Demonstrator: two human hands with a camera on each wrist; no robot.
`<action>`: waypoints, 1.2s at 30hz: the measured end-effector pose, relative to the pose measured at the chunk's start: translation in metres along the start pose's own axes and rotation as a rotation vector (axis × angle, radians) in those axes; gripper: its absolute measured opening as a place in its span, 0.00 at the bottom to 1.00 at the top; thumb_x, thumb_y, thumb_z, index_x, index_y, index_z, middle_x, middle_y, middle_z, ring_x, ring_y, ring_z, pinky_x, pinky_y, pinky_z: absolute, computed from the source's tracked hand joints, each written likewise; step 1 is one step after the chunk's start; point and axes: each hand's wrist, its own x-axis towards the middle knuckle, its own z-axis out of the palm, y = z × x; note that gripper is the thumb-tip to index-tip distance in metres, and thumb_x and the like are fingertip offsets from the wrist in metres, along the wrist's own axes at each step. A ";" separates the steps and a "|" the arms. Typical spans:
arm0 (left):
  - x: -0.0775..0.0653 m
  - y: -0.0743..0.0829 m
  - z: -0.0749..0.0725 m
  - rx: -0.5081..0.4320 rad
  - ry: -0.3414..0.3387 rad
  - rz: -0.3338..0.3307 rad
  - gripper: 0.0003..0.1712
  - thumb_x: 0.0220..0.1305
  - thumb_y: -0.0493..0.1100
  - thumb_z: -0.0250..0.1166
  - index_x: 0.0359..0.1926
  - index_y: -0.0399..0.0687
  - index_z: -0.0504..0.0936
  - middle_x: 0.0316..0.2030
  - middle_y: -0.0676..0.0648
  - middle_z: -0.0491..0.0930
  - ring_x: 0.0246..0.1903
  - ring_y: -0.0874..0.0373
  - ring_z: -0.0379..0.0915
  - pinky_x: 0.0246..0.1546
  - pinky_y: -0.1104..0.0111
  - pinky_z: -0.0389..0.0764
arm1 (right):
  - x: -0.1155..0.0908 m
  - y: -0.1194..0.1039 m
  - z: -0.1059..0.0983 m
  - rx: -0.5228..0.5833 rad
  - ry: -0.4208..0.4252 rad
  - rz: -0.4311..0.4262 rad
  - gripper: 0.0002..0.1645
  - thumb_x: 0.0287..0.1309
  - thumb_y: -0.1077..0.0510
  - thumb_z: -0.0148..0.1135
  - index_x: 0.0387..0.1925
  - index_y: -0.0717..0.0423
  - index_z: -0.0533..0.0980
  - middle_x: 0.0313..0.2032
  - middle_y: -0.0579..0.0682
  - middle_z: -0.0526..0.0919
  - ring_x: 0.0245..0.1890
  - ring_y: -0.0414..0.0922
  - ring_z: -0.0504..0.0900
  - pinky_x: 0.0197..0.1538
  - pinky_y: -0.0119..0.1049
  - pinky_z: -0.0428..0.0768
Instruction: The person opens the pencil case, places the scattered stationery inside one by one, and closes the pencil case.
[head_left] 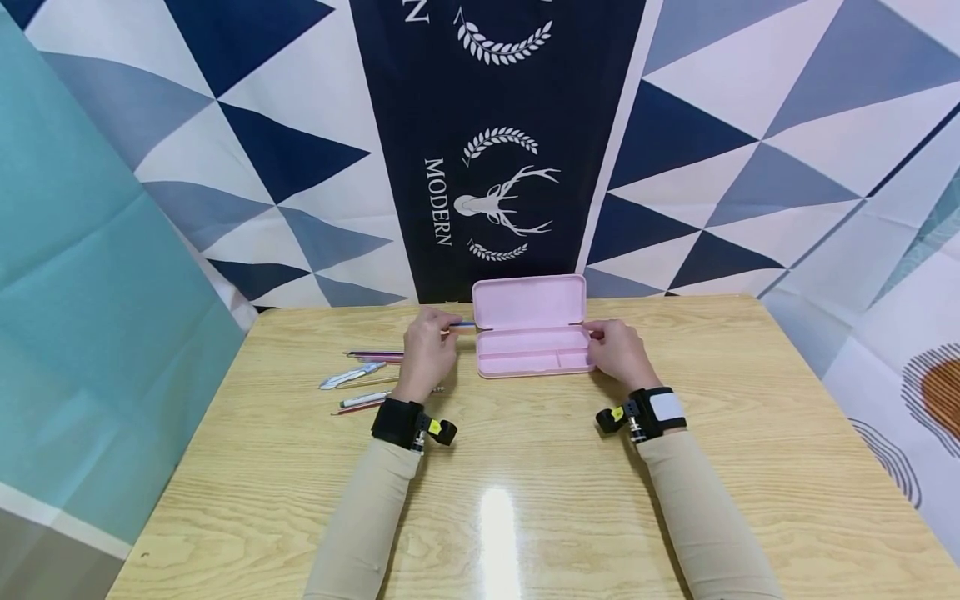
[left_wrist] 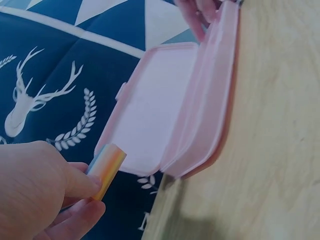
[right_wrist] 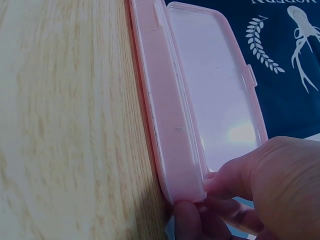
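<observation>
A pink pencil case (head_left: 517, 363) lies on the table with its lid (head_left: 529, 303) folded back against the backdrop. Its tray has dividers and nothing inside. My left hand (head_left: 431, 350), just left of the case, pinches a small block (left_wrist: 106, 169) shaded from blue through pale to orange between thumb and fingers. The left wrist view shows this block in front of the lid's near corner. At the case's other end, my right hand (head_left: 619, 353) grips the right end wall, thumb on the rim in the right wrist view, the other fingers partly hidden.
Left of my left hand lie several pencils and pens (head_left: 367, 400), and a pale blue-and-white pointed tool (head_left: 352, 375); the hand and wrist cover some of their ends. A patterned cloth backdrop (head_left: 495, 100) stands along the back edge of the wooden table (head_left: 540, 467).
</observation>
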 end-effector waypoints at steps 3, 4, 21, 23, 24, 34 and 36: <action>-0.001 0.004 0.006 0.001 -0.012 0.019 0.14 0.60 0.30 0.67 0.47 0.41 0.88 0.44 0.41 0.83 0.44 0.48 0.80 0.47 0.55 0.82 | 0.001 0.000 0.001 -0.002 0.003 0.002 0.27 0.63 0.65 0.53 0.64 0.61 0.75 0.46 0.63 0.83 0.37 0.53 0.79 0.34 0.37 0.75; -0.002 0.005 0.008 -0.005 -0.018 0.023 0.14 0.60 0.30 0.67 0.47 0.41 0.88 0.44 0.41 0.83 0.44 0.48 0.80 0.47 0.55 0.82 | 0.001 0.000 0.001 -0.001 0.003 0.006 0.27 0.63 0.65 0.53 0.64 0.60 0.75 0.46 0.63 0.83 0.37 0.53 0.79 0.34 0.37 0.75; -0.008 0.031 0.044 0.010 -0.083 0.146 0.14 0.57 0.31 0.68 0.46 0.42 0.89 0.43 0.42 0.84 0.48 0.49 0.79 0.53 0.57 0.82 | 0.000 -0.002 0.000 0.004 0.006 -0.007 0.27 0.63 0.65 0.53 0.64 0.61 0.75 0.46 0.64 0.83 0.35 0.53 0.80 0.31 0.36 0.75; -0.008 0.034 0.047 0.012 -0.092 0.151 0.14 0.58 0.31 0.69 0.46 0.42 0.89 0.43 0.42 0.84 0.47 0.49 0.80 0.52 0.57 0.83 | 0.000 -0.001 0.000 0.001 0.009 -0.008 0.27 0.63 0.64 0.53 0.64 0.60 0.75 0.46 0.63 0.84 0.35 0.52 0.80 0.31 0.35 0.75; -0.009 0.036 0.049 0.008 -0.096 0.153 0.15 0.58 0.31 0.69 0.47 0.42 0.89 0.43 0.42 0.84 0.47 0.49 0.80 0.52 0.58 0.83 | 0.001 -0.001 -0.001 0.001 0.008 -0.012 0.27 0.63 0.64 0.53 0.64 0.61 0.75 0.46 0.64 0.84 0.36 0.53 0.80 0.31 0.35 0.75; -0.010 0.050 0.063 -0.021 -0.113 0.184 0.14 0.55 0.31 0.70 0.45 0.42 0.89 0.39 0.43 0.85 0.40 0.53 0.81 0.43 0.62 0.84 | 0.000 0.000 -0.002 0.024 -0.016 0.015 0.27 0.64 0.64 0.53 0.65 0.60 0.74 0.47 0.64 0.83 0.34 0.51 0.81 0.29 0.34 0.77; -0.010 0.053 0.065 -0.022 -0.107 0.192 0.14 0.55 0.31 0.70 0.44 0.42 0.89 0.39 0.43 0.85 0.40 0.53 0.81 0.44 0.62 0.84 | 0.000 0.000 -0.002 0.036 -0.027 0.019 0.27 0.65 0.63 0.53 0.65 0.60 0.74 0.47 0.63 0.83 0.33 0.50 0.81 0.28 0.33 0.78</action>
